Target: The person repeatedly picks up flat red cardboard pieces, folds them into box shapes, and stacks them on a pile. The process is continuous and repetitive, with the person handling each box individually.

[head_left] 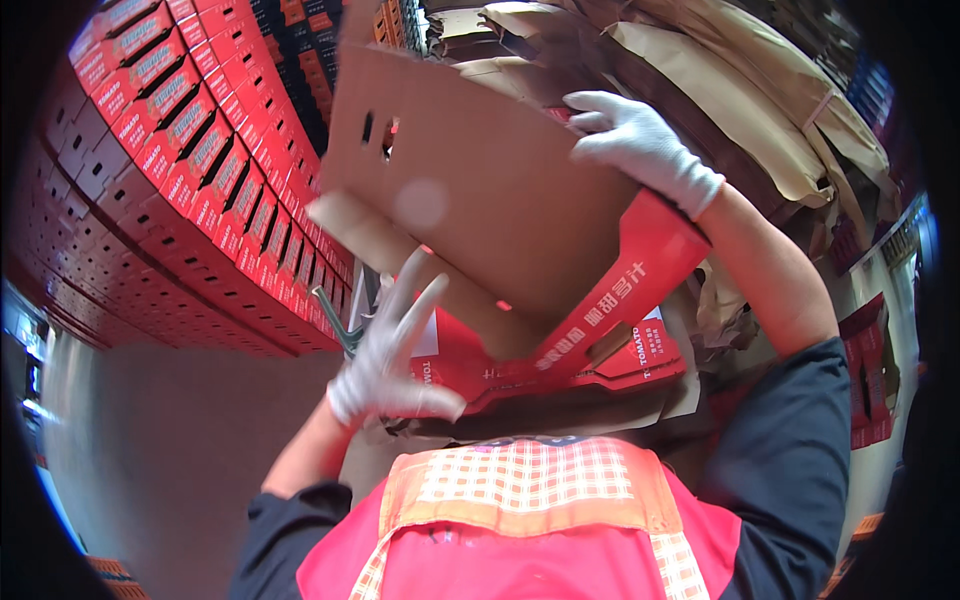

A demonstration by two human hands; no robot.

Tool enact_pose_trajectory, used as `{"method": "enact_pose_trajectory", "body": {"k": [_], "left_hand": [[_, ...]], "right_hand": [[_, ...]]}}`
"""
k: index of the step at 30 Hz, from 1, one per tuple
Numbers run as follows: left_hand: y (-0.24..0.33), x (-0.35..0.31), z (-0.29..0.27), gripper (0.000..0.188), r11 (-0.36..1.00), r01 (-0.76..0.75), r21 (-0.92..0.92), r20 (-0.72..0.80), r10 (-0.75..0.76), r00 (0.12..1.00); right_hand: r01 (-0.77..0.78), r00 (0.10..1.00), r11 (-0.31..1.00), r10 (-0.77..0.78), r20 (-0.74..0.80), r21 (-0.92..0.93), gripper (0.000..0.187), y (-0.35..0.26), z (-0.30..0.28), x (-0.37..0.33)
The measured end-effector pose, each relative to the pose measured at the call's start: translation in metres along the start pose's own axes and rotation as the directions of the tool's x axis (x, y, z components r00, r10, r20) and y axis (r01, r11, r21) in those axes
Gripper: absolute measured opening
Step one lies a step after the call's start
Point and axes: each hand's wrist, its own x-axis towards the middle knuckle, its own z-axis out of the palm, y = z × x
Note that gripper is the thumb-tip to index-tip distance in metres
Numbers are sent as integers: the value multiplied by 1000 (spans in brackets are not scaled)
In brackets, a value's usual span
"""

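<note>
A partly folded cardboard box, plain brown inside and red outside, stands tilted in front of me. My right hand, in a white glove, grips its upper right edge, with the fingers bent over the rim. In a matching glove, my left hand is raised at the box's near left corner, fingers and thumb spread. A narrow brown flap runs along the box's left side, just beyond those fingertips; I cannot tell whether they touch it. Under the box lies another red printed carton, partly covered.
Red cartons are stacked high on the left. Large brown paper sheets lie in a crumpled heap at the far right. A greenish metal bar rises beside my left hand. More red cardboard stands at the right edge.
</note>
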Motion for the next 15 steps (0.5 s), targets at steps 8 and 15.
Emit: {"method": "enact_pose_trajectory", "body": {"k": [8, 15], "left_hand": [[35, 33, -10, 108, 969, -101, 225, -169, 141, 975], [63, 128, 42, 91, 906, -343, 248, 82, 333, 939]], "right_hand": [[-652, 752, 691, 642, 150, 312, 44, 126, 79, -97], [-31, 938, 964, 120, -325, 265, 21, 80, 26, -74]]}}
